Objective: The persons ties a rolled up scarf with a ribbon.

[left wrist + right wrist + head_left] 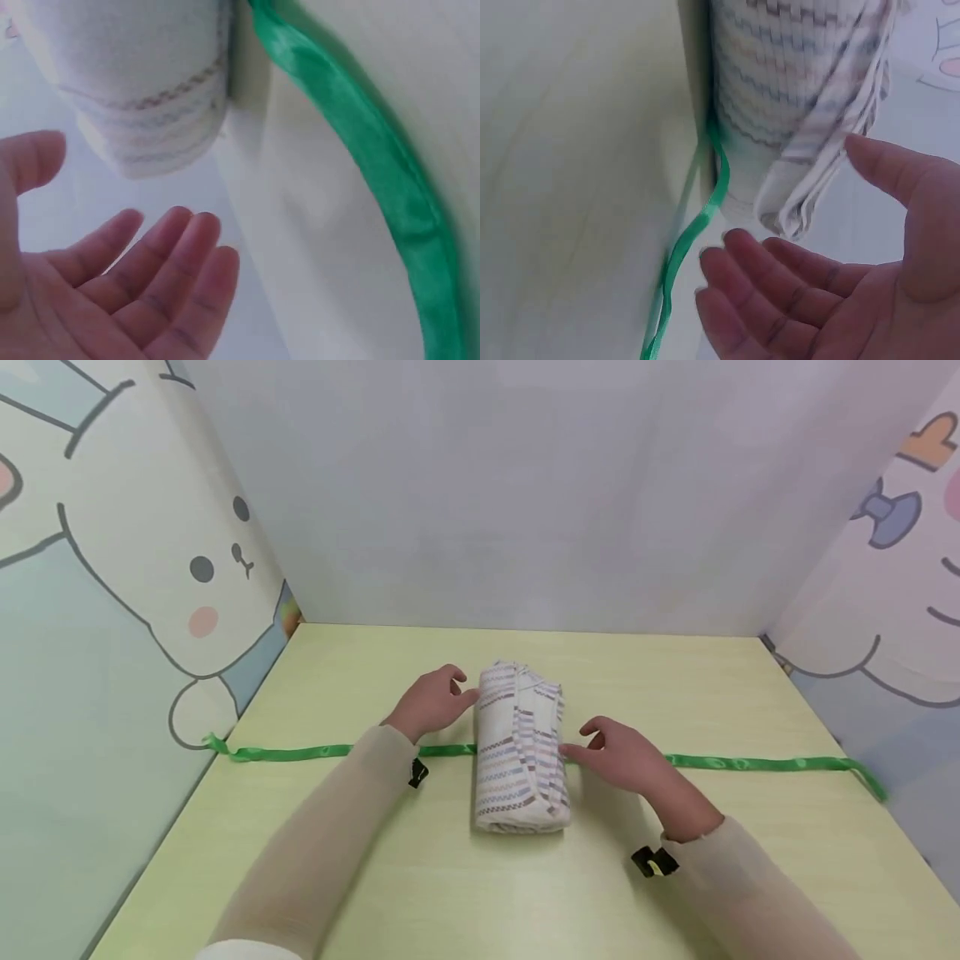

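A white cloth (498, 760) with striped bands lies folded into a thick roll on the table, its length pointing away from me. Under it a green ribbon (757, 763) runs crosswise, coming out on both sides. My left hand (431, 703) is at the roll's left side, thumb close to the cloth; whether it touches is unclear. In the left wrist view the fingers (199, 281) are relaxed and hold nothing. On the right side my right hand (622, 760) has its thumb tip at the cloth's edge. Its other fingers (757, 292) are loosely bent around nothing.
The pale yellow table (525, 902) meets a plain whitish wall (525, 510) at the back. Panels with cartoon animals stand at the left (150, 552) and right (847, 602). The ribbon's ends reach the table's left and right edges. Small black clips hang at both sleeves.
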